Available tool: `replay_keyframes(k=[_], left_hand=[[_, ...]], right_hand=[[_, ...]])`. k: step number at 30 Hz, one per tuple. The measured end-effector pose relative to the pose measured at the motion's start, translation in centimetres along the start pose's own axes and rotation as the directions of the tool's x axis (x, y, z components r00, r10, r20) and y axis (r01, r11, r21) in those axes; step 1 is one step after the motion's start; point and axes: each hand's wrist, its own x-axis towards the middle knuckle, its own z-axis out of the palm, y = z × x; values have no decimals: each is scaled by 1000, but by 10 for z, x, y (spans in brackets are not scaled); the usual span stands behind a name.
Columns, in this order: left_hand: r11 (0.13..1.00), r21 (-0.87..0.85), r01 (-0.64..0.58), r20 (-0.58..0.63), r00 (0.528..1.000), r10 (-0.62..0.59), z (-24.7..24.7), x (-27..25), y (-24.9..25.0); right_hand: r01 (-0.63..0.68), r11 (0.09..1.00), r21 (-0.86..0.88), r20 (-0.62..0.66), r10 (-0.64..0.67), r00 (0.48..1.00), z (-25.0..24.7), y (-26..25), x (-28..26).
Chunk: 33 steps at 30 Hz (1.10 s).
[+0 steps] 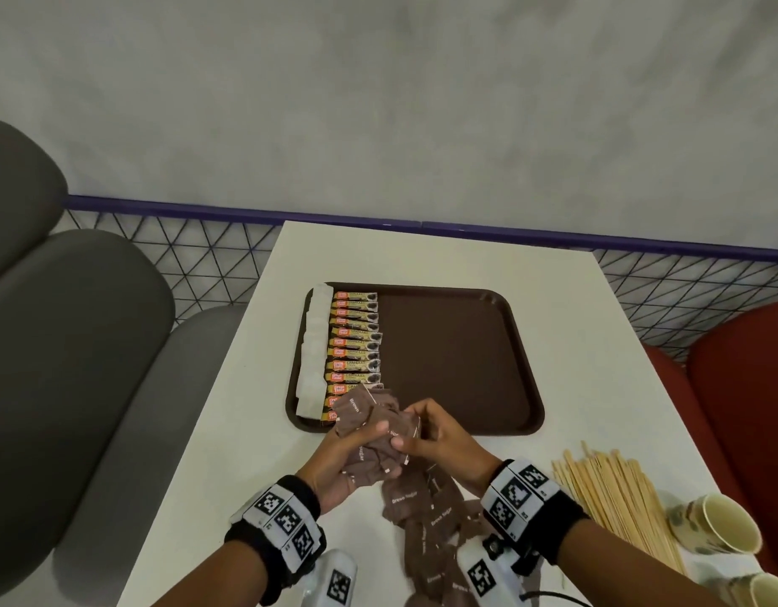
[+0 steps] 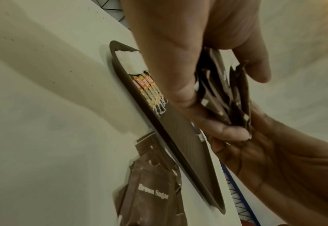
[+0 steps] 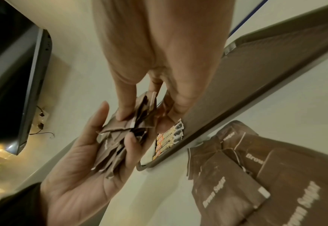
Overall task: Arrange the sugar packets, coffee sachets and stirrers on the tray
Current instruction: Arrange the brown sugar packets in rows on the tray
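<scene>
A bunch of brown sugar packets [image 1: 372,420] hangs over the near left corner of the brown tray [image 1: 457,357]. My left hand [image 1: 365,440] grips the bunch from below. My right hand [image 1: 411,427] pinches its right side. In the left wrist view the bunch [image 2: 225,94] is a fanned stack between both hands. The tray's left side holds a column of white sugar packets [image 1: 315,348] and a column of coffee sachets [image 1: 354,348]. More brown sugar packets [image 1: 426,519] lie loose on the table under my wrists. Wooden stirrers [image 1: 615,497] lie at the right.
The white table [image 1: 256,431] has paper cups [image 1: 724,523] at its near right corner. Grey seats [image 1: 72,322] stand to the left and a red seat [image 1: 746,387] to the right. A mesh rail [image 1: 203,251] runs behind the table.
</scene>
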Motion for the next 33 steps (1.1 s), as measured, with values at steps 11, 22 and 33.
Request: replay_keyframes(k=[11, 22, 33], left_hand=[[1000, 19, 13, 67, 998, -15, -17, 15, 12], [999, 49, -16, 41, 999, 14, -11, 21, 23], [993, 57, -99, -74, 992, 103, -4, 23, 30]], right_hand=[[-2, 997, 81, -88, 9, 996, -2, -5, 20], [59, 993, 98, -94, -49, 994, -7, -16, 35], [75, 975, 207, -186, -35, 982, -14, -18, 43]])
